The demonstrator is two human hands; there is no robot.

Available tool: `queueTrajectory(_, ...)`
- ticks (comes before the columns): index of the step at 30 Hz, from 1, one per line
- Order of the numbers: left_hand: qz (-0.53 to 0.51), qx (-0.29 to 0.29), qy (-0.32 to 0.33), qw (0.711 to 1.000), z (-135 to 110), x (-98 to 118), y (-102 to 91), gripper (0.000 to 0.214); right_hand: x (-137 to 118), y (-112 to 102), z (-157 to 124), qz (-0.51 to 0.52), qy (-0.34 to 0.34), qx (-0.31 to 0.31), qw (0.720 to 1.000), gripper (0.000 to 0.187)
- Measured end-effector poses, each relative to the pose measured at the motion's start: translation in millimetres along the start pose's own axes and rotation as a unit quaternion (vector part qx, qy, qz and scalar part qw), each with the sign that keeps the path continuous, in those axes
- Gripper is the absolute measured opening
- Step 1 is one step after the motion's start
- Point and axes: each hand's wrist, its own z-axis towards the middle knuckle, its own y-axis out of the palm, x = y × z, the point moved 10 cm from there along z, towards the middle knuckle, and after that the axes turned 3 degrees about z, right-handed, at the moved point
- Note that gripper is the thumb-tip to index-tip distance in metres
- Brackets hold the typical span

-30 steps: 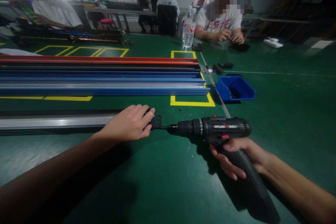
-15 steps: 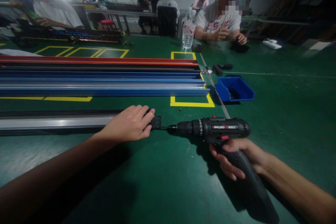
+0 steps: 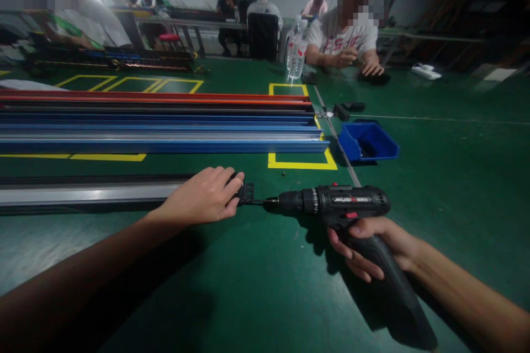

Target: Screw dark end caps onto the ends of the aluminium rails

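Note:
My left hand (image 3: pixel 207 196) is closed over the right end of a long black and silver metal profile (image 3: pixel 91 194) lying on the green table. A small black end bracket (image 3: pixel 248 193) sticks out past my fingertips. My right hand (image 3: pixel 372 248) is wrapped round the grip of a black cordless drill (image 3: pixel 351 200), held with its chuck pointing left. The drill's thin bit (image 3: pixel 265 201) reaches to the bracket; whether it sits in a screw is too small to tell. A tiny screw (image 3: pixel 284 173) lies on the table behind the bit.
Long blue profiles (image 3: pixel 165 146) and an orange profile (image 3: pixel 165 97) lie across the table behind. To their right stand a blue bin (image 3: pixel 383 149) and a black tool (image 3: pixel 348 109). Water bottles (image 3: pixel 296 52) stand farther back, near a seated person (image 3: pixel 343 38).
The drill and my right hand have shifted very slightly left. My left hand stays on the profile's end. Across the table, the seated person's hands have moved a little.

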Motion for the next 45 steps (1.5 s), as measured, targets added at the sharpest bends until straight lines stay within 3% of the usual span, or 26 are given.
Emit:
queueTrajectory(17, 0.008, 0.0, 0.006, 1.0, 0.5, 1.0, -1.1, 0.048, 1.1, -3.6, -0.8, 0.012, -0.001, 0.024, 1.0, 0.029)
queueTrajectory(26, 0.004, 0.01, 0.007, 1.0, 0.7, 1.7, -2.4, 0.047, -0.6, -0.4, 0.2, 0.02, -0.01, -0.003, 1.0, 0.03)
queueTrajectory(45, 0.002, 0.04, 0.011, 0.999, -0.3, 2.6, -4.4, 0.046, 2.0, -4.7, -1.6, 0.021, -0.001, 0.004, 1.0, 0.03)
